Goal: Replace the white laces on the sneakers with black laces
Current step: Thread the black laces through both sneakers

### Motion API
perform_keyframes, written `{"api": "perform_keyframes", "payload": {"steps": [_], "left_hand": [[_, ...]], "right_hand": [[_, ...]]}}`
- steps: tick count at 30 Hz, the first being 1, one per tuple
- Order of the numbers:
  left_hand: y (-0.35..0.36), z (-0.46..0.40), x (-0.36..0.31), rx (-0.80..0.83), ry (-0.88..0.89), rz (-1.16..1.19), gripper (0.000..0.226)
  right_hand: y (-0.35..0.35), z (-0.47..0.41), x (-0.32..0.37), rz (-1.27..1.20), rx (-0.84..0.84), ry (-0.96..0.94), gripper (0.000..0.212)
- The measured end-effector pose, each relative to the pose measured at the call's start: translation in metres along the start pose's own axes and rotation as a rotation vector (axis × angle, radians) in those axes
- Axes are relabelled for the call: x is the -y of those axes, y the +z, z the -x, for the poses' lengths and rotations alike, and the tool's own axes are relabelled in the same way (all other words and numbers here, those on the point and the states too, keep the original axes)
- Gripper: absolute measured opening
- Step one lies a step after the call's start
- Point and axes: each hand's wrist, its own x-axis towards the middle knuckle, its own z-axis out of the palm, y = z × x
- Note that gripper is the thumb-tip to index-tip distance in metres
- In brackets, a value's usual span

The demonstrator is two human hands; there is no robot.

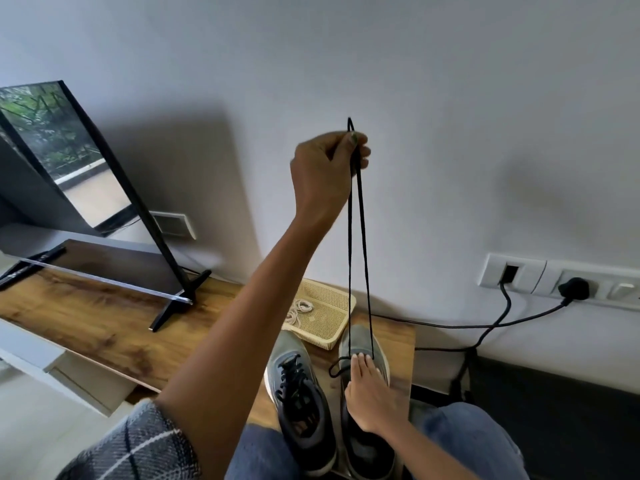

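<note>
At centre frame the left hand [327, 161] pinches both strands of the black lace [360, 244] raised high, while the right hand [367, 393] presses flat-fingered on the right sneaker [363, 344] on the desk [104, 317], lower centre.

I see a matt woven black lace [360, 237], matt grey mesh-cloth sneakers [301, 393] on a smooth wood-grain table [86, 317]. At 12 o'clock of them, a perforated cream plastic basket [329, 317]. Glossy TV screen [62, 150] at 9 o'clock.
</note>
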Motion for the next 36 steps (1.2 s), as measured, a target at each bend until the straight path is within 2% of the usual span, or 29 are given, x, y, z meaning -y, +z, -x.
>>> {"api": "perform_keyframes", "payload": {"steps": [19, 24, 26, 28, 29, 30, 31, 32, 33, 34, 36], "left_hand": [[0.004, -0.059, -0.066, -0.137, 0.227, -0.02, 0.025], [0.007, -0.062, -0.078, -0.1, 0.246, -0.018, 0.025], [0.008, -0.059, -0.077, -0.084, 0.215, 0.012, 0.023], [0.006, -0.058, -0.077, -0.067, 0.189, 0.036, 0.021], [0.004, -0.059, -0.077, -0.059, 0.18, 0.038, 0.02], [0.003, -0.059, -0.077, -0.049, 0.169, 0.039, 0.02], [0.001, -0.059, -0.078, -0.036, 0.158, 0.038, 0.019], [0.0, -0.058, -0.078, -0.019, 0.143, 0.034, 0.019], [-0.002, -0.058, -0.078, -0.003, 0.129, 0.028, 0.018], [-0.005, -0.058, -0.078, 0.008, 0.116, 0.023, 0.018], [-0.011, -0.059, -0.081, 0.015, 0.088, 0.03, 0.017]], "right_hand": [[0.02, -0.002, 0.0, -0.056, -0.132, 0.038, 0.067], [0.019, -0.008, 0.001, -0.011, -0.05, 0.103, 0.066], [0.023, -0.017, -0.001, -0.011, -0.169, 0.07, 0.068], [0.032, -0.023, -0.004, 0.019, -0.174, 0.061, 0.066], [0.035, -0.027, -0.004, -0.024, -0.273, 0.05, 0.07], [0.032, -0.027, -0.002, -0.009, -0.163, 0.087, 0.081], [0.022, -0.022, 0.0, -0.008, 0.059, 0.09, 0.091], [0.014, -0.02, -0.002, -0.039, 0.012, 0.092, 0.088], [0.014, -0.022, 0.0, -0.016, -0.05, 0.089, 0.076], [0.009, -0.019, 0.0, -0.054, -0.023, 0.084, 0.069], [0.005, -0.016, 0.001, -0.021, -0.015, 0.056, 0.066]]}}
